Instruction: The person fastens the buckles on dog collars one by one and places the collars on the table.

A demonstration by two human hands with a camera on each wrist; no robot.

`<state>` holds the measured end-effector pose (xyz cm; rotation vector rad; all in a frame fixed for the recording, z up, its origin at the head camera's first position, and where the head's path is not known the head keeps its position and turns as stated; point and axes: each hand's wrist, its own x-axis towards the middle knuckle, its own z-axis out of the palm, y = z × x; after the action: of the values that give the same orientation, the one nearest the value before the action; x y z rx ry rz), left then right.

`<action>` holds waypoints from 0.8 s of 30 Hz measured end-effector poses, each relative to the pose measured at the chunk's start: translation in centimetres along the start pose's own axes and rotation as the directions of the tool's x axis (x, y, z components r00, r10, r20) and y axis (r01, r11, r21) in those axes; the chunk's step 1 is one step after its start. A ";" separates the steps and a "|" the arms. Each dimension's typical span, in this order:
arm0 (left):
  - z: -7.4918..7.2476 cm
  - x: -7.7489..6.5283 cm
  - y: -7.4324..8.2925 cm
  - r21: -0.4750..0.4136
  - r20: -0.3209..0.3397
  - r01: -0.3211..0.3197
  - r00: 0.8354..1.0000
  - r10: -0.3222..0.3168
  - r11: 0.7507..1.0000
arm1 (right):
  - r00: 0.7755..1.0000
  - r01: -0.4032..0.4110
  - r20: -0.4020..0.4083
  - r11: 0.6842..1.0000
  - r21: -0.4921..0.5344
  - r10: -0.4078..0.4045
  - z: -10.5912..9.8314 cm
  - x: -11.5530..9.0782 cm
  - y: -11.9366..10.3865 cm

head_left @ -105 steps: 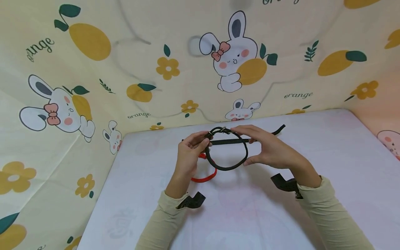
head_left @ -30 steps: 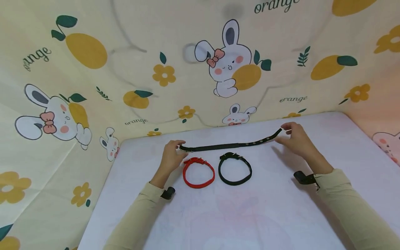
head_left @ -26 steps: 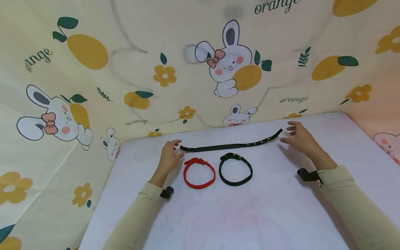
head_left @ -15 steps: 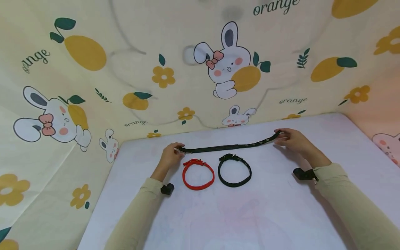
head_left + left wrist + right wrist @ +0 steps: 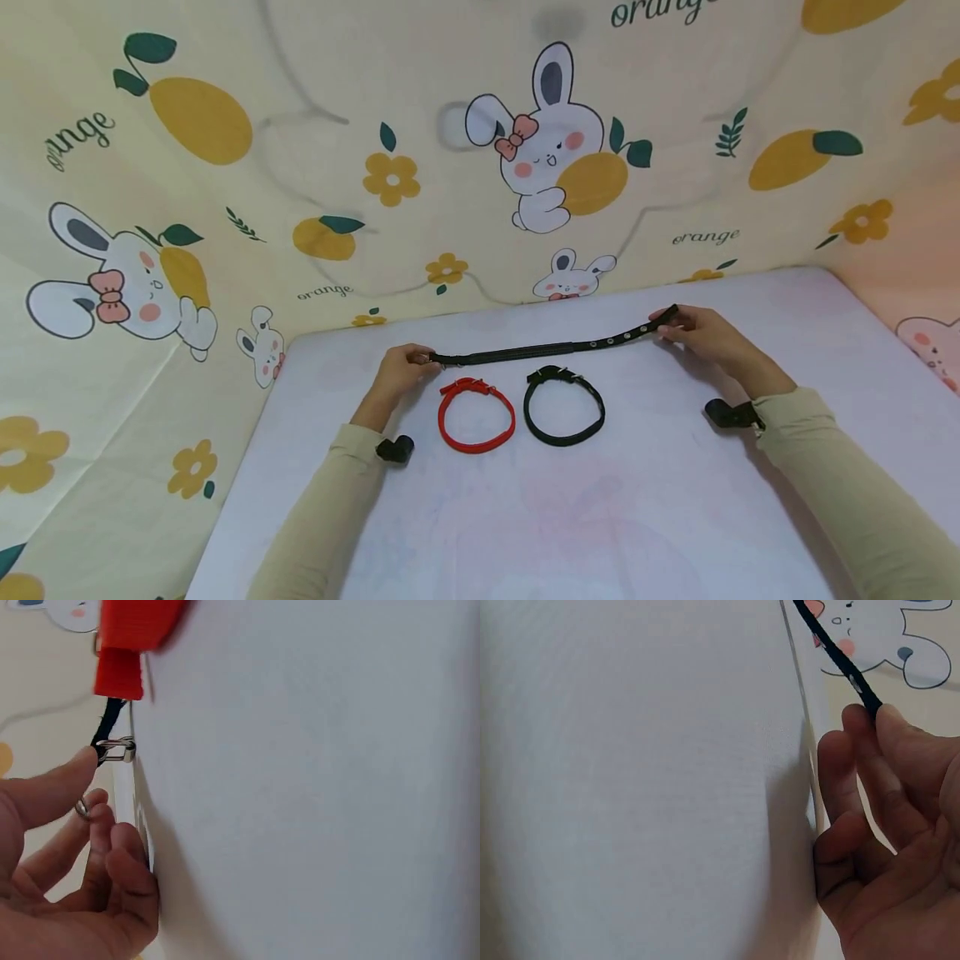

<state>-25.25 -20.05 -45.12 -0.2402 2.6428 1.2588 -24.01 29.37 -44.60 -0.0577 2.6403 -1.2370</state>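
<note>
A black collar with metal eyelets is stretched out lengthwise across the back of the table. My left hand pinches its buckle end; in the left wrist view the metal buckle sticks out past the thumb, and a small ring shows by the fingers. At the other end, my right hand pinches the eyelet tip between thumb and finger, as the right wrist view also shows. In front of this strap lie two buckled collars side by side, a red collar on the left and a black looped collar on the right.
The table has a white cover. Behind it hangs a cream cloth printed with rabbits, oranges and flowers. A black wrist camera is strapped to the left wrist, another to the right.
The black looped collar, earlier held up in both hands, now lies beside the red one. My hands have moved apart to the straight collar's ends and taken hold of both.
</note>
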 end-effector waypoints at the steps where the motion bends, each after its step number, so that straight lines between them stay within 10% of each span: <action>1: -0.1 0.1 -0.1 -0.053 0.004 0.017 1.000 -0.017 0.998 | 1.000 0.005 -0.001 1.000 0.004 -0.005 0.0 0.0 0.0; 10: -0.2 0.2 -0.5 -0.424 0.008 0.086 0.996 -0.092 0.902 | 0.999 0.006 0.035 0.995 0.104 -0.010 -0.2 0.0 0.2; 24: 0.2 -1.4 -0.3 -0.507 -0.028 0.021 0.999 -0.041 0.862 | 0.999 0.051 -0.011 0.982 0.183 -0.050 0.3 -1.4 -1.8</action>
<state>-23.85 -19.94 -45.12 -0.3849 2.2672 1.9389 -22.68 28.17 -43.20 -0.0913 2.5318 -1.4932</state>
